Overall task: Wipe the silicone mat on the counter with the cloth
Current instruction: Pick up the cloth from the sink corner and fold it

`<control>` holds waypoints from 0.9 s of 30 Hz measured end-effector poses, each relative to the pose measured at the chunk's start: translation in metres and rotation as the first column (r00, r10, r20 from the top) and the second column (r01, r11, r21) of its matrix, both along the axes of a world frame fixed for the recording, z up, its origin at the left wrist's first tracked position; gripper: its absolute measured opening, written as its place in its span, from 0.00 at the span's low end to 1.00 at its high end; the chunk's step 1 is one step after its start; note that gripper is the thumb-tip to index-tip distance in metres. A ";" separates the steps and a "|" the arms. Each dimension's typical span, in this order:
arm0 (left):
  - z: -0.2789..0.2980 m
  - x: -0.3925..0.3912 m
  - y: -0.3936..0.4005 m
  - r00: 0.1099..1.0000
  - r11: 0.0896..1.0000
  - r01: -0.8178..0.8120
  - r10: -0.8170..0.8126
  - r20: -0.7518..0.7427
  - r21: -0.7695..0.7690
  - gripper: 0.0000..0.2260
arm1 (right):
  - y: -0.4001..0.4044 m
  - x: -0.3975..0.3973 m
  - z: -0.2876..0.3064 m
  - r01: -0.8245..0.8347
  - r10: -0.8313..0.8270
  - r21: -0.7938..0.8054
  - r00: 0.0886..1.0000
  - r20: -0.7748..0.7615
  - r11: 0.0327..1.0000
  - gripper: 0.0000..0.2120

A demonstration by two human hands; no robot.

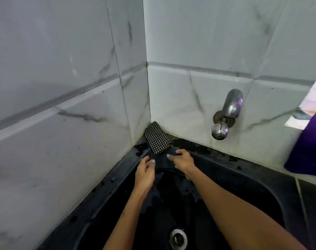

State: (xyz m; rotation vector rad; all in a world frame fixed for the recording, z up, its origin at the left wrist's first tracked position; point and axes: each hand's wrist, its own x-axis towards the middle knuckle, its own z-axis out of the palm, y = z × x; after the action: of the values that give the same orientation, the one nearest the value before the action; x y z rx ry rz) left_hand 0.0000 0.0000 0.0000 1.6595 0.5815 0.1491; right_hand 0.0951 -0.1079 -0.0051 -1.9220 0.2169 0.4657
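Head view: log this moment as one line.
left hand open, over sink | right hand on dark cloth at sink's back rim | checkered cloth in corner | tap not running

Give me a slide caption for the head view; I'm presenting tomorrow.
Both hands, left hand and right hand, reach over a black sink toward a checkered cloth in the tiled corner.

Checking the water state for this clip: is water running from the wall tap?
No: the wall tap shows no stream below its spout, though the black sink beneath looks wet.
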 end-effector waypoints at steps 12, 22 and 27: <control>-0.038 0.025 -0.002 0.991 0.937 -0.131 0.132 -0.021 -0.325 0.09 | 0.070 0.050 -0.014 0.580 -0.496 0.341 0.813 -0.306 0.740 0.41; -0.038 0.012 -0.007 0.985 0.893 -0.175 0.161 -0.069 -0.414 0.09 | 0.070 0.051 0.002 0.461 -0.401 0.439 0.888 -0.226 0.771 0.21; -0.019 0.004 -0.025 0.991 0.878 -0.113 0.069 -0.111 -0.466 0.18 | 0.028 0.009 0.035 0.442 -0.361 0.542 0.897 -0.256 0.714 0.08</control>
State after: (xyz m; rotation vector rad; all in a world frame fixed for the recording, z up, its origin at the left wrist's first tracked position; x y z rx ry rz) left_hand 0.0038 -0.0248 -0.0194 1.1672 0.7037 -0.0042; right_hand 0.1043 -0.0804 0.0299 -1.1775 0.5075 0.3104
